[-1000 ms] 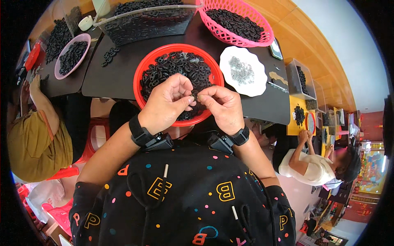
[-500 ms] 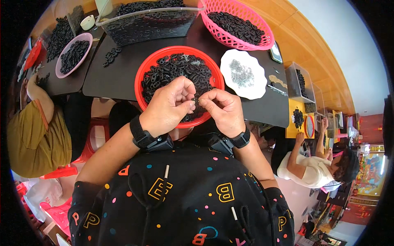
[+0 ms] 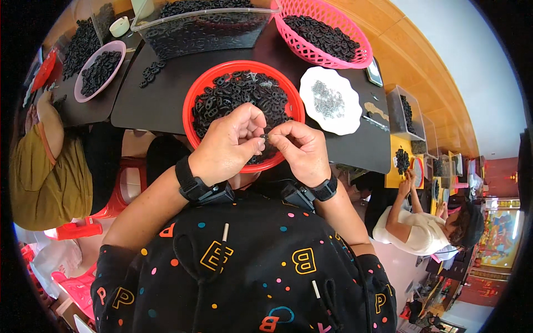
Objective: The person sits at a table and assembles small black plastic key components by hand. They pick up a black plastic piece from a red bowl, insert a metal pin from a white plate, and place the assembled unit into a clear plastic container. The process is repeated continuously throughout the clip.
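My left hand (image 3: 226,143) and my right hand (image 3: 301,150) meet over the near part of a red basin (image 3: 201,83). Between their pinched fingertips is a small black plastic piece (image 3: 264,136), mostly covered by the fingers. Thumb and forefinger of each hand close on it from either side. Many black oval pieces with holes (image 3: 244,89) fill the basin below, with a few small clear bits among them. Right of the basin lies a white scalloped plate (image 3: 347,119) bearing a heap of tiny clear or silvery pins (image 3: 327,102).
Behind the basin stand a clear plastic bin (image 3: 205,39) and a pink woven basket (image 3: 363,55), both full of black pieces. A pale pink bowl (image 3: 83,91) is on the left. A phone (image 3: 374,72) lies far right. Other people sit at both sides.
My hands hold nearly the same pose over the basin. The person on the right has brought their hands together, and the person on the left has shifted slightly.
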`<state>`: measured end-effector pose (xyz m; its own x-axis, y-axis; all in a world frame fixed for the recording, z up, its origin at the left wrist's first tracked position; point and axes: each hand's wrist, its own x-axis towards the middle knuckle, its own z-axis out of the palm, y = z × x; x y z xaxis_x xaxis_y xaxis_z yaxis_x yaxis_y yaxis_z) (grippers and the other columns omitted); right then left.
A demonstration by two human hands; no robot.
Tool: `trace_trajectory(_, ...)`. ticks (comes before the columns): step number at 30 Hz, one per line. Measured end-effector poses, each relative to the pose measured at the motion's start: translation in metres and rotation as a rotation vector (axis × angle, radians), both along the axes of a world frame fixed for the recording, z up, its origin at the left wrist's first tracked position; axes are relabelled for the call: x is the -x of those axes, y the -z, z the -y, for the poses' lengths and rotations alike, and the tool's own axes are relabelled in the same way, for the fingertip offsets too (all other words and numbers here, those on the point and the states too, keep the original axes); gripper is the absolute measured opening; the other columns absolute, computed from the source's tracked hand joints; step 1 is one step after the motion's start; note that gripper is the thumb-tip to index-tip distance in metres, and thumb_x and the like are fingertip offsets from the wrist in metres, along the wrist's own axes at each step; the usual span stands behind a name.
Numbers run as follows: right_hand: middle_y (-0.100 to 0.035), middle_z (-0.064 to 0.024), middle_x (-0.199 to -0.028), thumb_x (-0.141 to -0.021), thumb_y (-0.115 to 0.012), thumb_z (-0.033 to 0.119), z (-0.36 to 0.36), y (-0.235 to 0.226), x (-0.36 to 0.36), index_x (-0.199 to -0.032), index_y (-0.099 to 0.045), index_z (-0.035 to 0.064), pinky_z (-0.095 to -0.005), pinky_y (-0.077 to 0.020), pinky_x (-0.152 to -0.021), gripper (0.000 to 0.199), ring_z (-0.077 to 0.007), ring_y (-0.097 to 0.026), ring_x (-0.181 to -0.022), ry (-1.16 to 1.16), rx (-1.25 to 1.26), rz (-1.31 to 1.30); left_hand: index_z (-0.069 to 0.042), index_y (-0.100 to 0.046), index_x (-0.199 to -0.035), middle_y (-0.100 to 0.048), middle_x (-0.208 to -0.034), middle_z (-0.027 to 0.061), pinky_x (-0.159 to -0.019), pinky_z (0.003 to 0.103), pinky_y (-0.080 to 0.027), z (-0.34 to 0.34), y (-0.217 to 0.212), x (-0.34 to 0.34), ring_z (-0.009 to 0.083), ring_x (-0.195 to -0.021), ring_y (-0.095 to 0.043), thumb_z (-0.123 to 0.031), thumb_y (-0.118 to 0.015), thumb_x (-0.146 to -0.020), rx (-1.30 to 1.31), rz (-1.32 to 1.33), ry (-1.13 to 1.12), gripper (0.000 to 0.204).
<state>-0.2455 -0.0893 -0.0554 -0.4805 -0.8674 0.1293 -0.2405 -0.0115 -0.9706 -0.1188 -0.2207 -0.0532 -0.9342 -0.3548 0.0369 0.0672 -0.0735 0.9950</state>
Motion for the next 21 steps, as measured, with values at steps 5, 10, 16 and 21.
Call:
trace_trajectory(5,-0.062,-0.0012,-0.075,-0.084,-0.062,0.004,-0.001,-0.001,-0.002,-0.082,-0.061,-0.0002,-0.0214,-0.0442,-0.061,0.005,-0.0048,-0.054,-0.069,-0.017,-0.067,0.020,-0.005,-0.045,-0.093,-0.051,-0.082,0.0001,-0.067,0.022,-0.047,0.000,-0.002,-0.002,0.0069,-0.075,-0.055,0.011,-0.052,-0.082,-0.016,0.025,0.018,0.021)
trace_trajectory(10,-0.061,-0.0007,-0.073,-0.085,-0.062,0.005,-0.001,-0.002,-0.003,-0.080,-0.060,-0.0001,-0.0213,-0.0427,-0.059,0.008,-0.0041,-0.052,-0.068,-0.027,-0.094,0.016,-0.005,-0.045,-0.093,-0.052,-0.082,0.0003,-0.066,0.021,-0.047,-0.001,-0.003,-0.002,0.0071,-0.074,-0.056,0.010,-0.053,-0.083,-0.009,0.017,0.021,0.019)
trace_trajectory(16,-0.060,-0.0002,-0.074,-0.085,-0.062,0.005,-0.001,-0.004,-0.003,-0.081,-0.061,0.0003,-0.0212,-0.0430,-0.059,0.006,-0.0041,-0.052,-0.068,0.018,0.002,-0.022,-0.003,-0.047,-0.103,-0.053,-0.084,0.0009,-0.066,0.021,-0.047,0.000,0.001,0.001,0.0069,-0.074,-0.056,0.006,-0.056,-0.084,-0.066,-0.017,-0.003,0.022)
trace_trajectory(21,-0.059,-0.0052,-0.072,-0.081,-0.062,0.001,0.000,-0.004,0.003,-0.080,-0.062,-0.0003,-0.0248,-0.0442,-0.059,0.002,-0.0115,-0.056,-0.065,0.188,0.123,-0.293,-0.003,-0.053,-0.098,-0.054,-0.078,0.0013,-0.059,0.022,-0.048,0.009,-0.001,0.003,0.0072,-0.068,-0.055,-0.018,-0.049,-0.094,-0.019,0.127,0.041,0.016)
